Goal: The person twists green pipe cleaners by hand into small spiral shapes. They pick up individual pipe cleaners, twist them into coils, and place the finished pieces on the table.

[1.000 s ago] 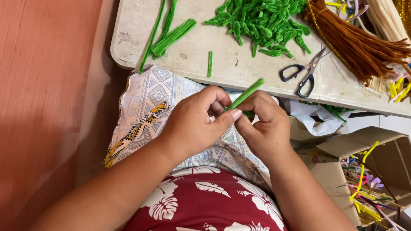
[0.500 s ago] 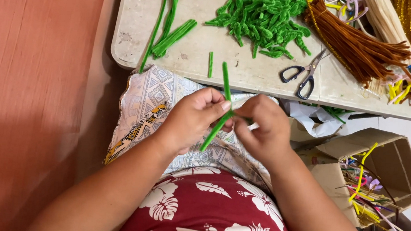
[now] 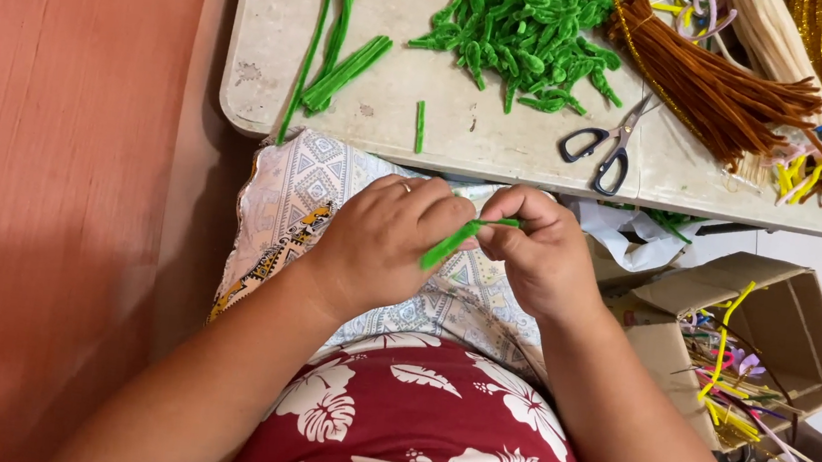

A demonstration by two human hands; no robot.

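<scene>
Over the lap, just below the table (image 3: 273,97) edge, both hands pinch one short green pipe cleaner (image 3: 450,245): the left hand (image 3: 385,244) grips its lower end, the right hand (image 3: 539,253) its upper end. A heap of cut green pieces (image 3: 526,31) and scissors (image 3: 605,149) lie on the table beyond.

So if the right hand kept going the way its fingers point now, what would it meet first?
The right hand points toward the left hand, and both pinch the green pipe cleaner. It would meet the left hand's fingertips almost at once, though their exact depth is unclear.
</scene>
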